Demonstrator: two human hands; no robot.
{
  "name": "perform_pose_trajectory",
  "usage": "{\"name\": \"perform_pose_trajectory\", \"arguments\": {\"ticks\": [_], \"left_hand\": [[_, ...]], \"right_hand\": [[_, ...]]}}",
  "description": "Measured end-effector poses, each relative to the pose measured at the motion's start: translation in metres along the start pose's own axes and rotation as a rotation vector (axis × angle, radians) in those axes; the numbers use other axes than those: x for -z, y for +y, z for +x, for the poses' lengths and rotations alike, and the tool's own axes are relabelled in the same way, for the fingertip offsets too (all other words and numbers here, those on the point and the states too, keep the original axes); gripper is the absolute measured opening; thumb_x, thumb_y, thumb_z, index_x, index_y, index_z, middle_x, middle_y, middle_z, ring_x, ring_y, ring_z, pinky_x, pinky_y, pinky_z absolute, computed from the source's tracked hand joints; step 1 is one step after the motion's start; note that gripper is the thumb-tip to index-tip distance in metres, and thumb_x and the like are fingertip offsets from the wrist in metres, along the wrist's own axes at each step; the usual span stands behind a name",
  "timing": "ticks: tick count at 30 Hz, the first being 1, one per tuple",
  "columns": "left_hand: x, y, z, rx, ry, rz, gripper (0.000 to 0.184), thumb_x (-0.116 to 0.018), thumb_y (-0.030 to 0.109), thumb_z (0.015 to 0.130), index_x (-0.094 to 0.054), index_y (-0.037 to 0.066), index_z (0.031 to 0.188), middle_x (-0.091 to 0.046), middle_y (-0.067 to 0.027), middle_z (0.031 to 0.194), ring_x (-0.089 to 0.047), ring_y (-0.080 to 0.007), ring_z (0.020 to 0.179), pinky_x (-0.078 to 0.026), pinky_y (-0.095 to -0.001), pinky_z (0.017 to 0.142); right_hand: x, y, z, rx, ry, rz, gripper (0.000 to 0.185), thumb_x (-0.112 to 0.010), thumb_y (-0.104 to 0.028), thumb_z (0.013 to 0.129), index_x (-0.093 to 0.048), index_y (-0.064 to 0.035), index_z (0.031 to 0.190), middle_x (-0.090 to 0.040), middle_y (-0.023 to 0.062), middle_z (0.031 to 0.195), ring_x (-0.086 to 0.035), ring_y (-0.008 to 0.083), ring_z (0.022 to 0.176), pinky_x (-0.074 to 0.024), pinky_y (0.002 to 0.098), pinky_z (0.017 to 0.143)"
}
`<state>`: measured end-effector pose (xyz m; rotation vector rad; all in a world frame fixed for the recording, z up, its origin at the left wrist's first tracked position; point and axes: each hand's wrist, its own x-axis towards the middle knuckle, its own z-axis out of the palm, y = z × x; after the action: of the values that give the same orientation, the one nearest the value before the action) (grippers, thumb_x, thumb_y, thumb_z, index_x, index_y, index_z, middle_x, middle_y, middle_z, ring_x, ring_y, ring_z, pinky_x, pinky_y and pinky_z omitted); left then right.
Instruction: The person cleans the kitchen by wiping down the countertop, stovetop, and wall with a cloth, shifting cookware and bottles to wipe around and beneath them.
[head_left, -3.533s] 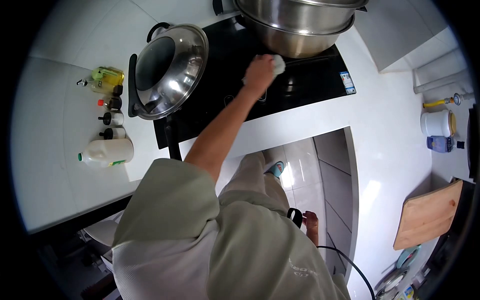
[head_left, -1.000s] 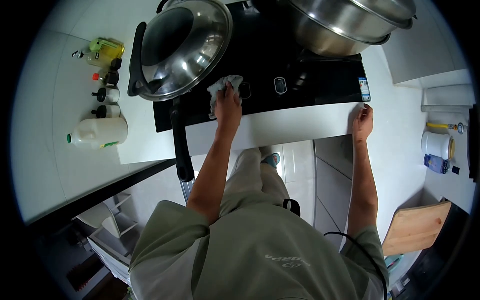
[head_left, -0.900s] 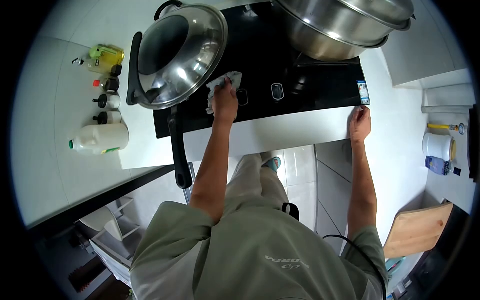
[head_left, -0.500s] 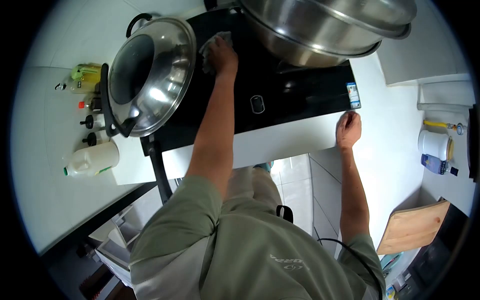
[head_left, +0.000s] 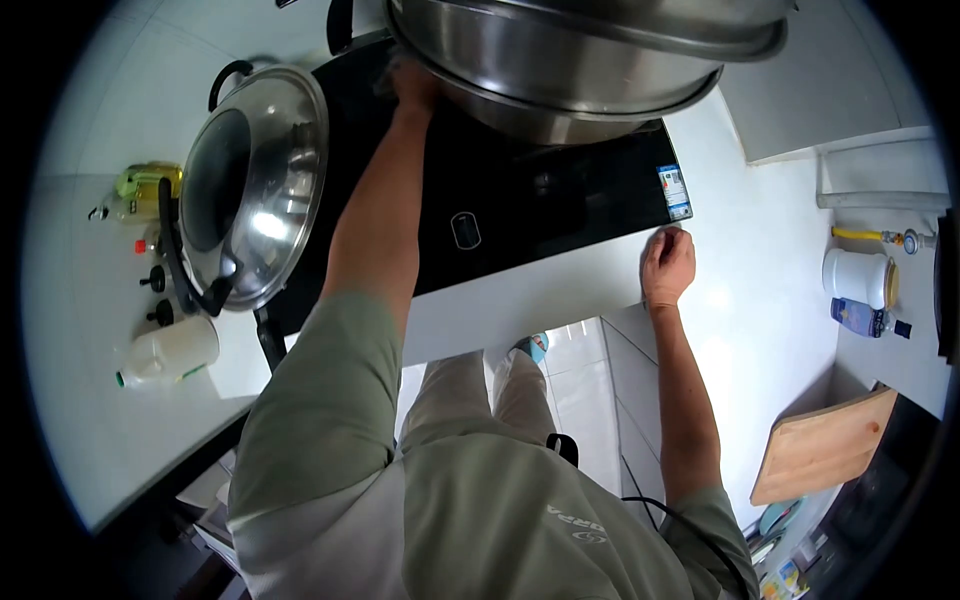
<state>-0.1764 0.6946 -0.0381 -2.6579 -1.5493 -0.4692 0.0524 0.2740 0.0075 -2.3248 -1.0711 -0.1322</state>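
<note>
At the back of the black stovetop (head_left: 520,210), beside the large steel pot (head_left: 560,60), my left hand (head_left: 413,85) is pressed onto a pale cloth (head_left: 384,82). Motion blurs both hand and cloth. My right hand (head_left: 669,264) rests closed on the white counter's front edge, just below the stove's corner sticker (head_left: 674,192), its fingers curled in and nothing visible in them. A pan with a domed steel lid (head_left: 285,190) stands on the stove's left side.
Left of the pan stand an oil bottle (head_left: 150,183), small black-capped jars and a white jug (head_left: 172,352). To the right are a white tub (head_left: 855,278), a purple bottle (head_left: 857,317) and a wooden board (head_left: 825,448). A dark cable hangs near my right arm.
My left hand has moved the cloth from the stove's front to its back, beside the pot. My right hand came up to the counter edge and has stayed there. The view has shifted.
</note>
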Motion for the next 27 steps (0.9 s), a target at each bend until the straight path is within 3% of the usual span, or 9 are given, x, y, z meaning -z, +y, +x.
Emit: {"name": "perform_pose_trajectory", "arguments": {"ticks": [1, 3, 4, 7, 9, 12, 13, 15, 27], "left_hand": [[0.038, 0.027, -0.031, 0.024, -0.012, -0.102, 0.035, -0.056, 0.025, 0.081, -0.057, 0.005, 0.110, -0.051, -0.0175, 0.119, -0.049, -0.0335, 0.110, -0.042, -0.0436, 0.088], [0.039, 0.050, -0.067, 0.123, -0.249, -0.149, 0.030, -0.049, 0.015, 0.082, -0.057, 0.004, 0.109, -0.052, -0.0186, 0.116, -0.053, -0.0344, 0.105, -0.043, -0.0440, 0.089], [0.078, 0.082, -0.099, 0.168, -0.360, -0.164, 0.027, -0.043, 0.014, 0.084, -0.059, 0.003, 0.103, -0.053, -0.0205, 0.113, -0.055, -0.0359, 0.101, -0.044, -0.0432, 0.087], [0.139, 0.161, -0.162, 0.163, -0.510, 0.027, 0.029, -0.042, 0.016, 0.087, -0.060, -0.003, 0.101, -0.055, -0.0212, 0.107, -0.059, -0.0303, 0.096, -0.049, -0.0401, 0.077], [0.134, 0.183, -0.180, 0.060, -0.503, 0.237, 0.022, -0.051, 0.014, 0.084, -0.062, 0.000, 0.096, -0.057, -0.0180, 0.104, -0.060, -0.0246, 0.089, -0.051, -0.0343, 0.069], [0.134, 0.198, -0.178, 0.143, -0.542, 0.169, 0.021, -0.052, 0.012, 0.083, -0.061, -0.002, 0.095, -0.057, -0.0180, 0.101, -0.061, -0.0239, 0.083, -0.051, -0.0321, 0.065], [0.130, 0.202, -0.178, 0.143, -0.540, 0.168, 0.021, -0.052, 0.012, 0.083, -0.061, -0.002, 0.095, -0.057, -0.0180, 0.101, -0.061, -0.0239, 0.083, -0.051, -0.0321, 0.065], [0.116, 0.209, -0.180, 0.404, -0.422, -0.097, 0.030, -0.048, 0.012, 0.084, -0.052, -0.009, 0.106, -0.053, -0.0263, 0.109, -0.061, -0.0309, 0.088, -0.051, -0.0374, 0.072], [0.087, 0.222, -0.181, 0.365, -0.249, -0.069, 0.031, -0.044, 0.007, 0.084, -0.050, -0.012, 0.107, -0.055, -0.0215, 0.102, -0.060, -0.0299, 0.086, -0.051, -0.0352, 0.071]], "right_hand": [[-0.001, 0.002, -0.001, 0.021, 0.017, -0.002, 0.010, -0.053, -0.016, 0.082, -0.052, -0.0066, 0.086, -0.056, 0.0124, 0.081, -0.055, 0.0324, 0.076, -0.0439, 0.0411, 0.067], [0.001, 0.002, -0.001, 0.033, 0.020, 0.011, 0.010, -0.053, -0.016, 0.082, -0.052, -0.0066, 0.085, -0.057, 0.0121, 0.081, -0.055, 0.0323, 0.076, -0.0439, 0.0412, 0.067], [0.001, 0.000, 0.000, 0.035, 0.030, 0.013, 0.009, -0.053, -0.016, 0.082, -0.052, -0.0065, 0.084, -0.057, 0.0117, 0.081, -0.055, 0.0322, 0.076, -0.0439, 0.0413, 0.067], [0.003, 0.001, -0.001, 0.059, 0.054, 0.036, 0.008, -0.052, -0.014, 0.081, -0.051, -0.0066, 0.082, -0.057, 0.0112, 0.080, -0.055, 0.0316, 0.075, -0.0441, 0.0416, 0.066], [0.002, 0.002, -0.001, 0.067, 0.082, 0.043, 0.007, -0.053, -0.013, 0.080, -0.051, -0.0069, 0.082, -0.057, 0.0109, 0.080, -0.055, 0.0310, 0.074, -0.0446, 0.0415, 0.064], [0.001, 0.002, -0.001, 0.055, 0.090, 0.041, 0.007, -0.053, -0.013, 0.079, -0.051, -0.0068, 0.082, -0.057, 0.0107, 0.079, -0.055, 0.0309, 0.073, -0.0447, 0.0415, 0.063], [0.001, 0.002, -0.001, 0.054, 0.078, 0.049, 0.007, -0.053, -0.013, 0.080, -0.051, -0.0068, 0.082, -0.057, 0.0104, 0.080, -0.055, 0.0307, 0.073, -0.0445, 0.0414, 0.064], [0.001, 0.003, -0.001, 0.053, 0.072, 0.037, 0.007, -0.053, -0.013, 0.080, -0.051, -0.0068, 0.082, -0.057, 0.0102, 0.080, -0.055, 0.0306, 0.074, -0.0445, 0.0412, 0.064], [-0.003, 0.002, -0.002, 0.034, 0.032, 0.009, 0.009, -0.053, -0.015, 0.081, -0.053, -0.0073, 0.084, -0.057, 0.0094, 0.082, -0.055, 0.0303, 0.076, -0.0445, 0.0407, 0.066]]}}
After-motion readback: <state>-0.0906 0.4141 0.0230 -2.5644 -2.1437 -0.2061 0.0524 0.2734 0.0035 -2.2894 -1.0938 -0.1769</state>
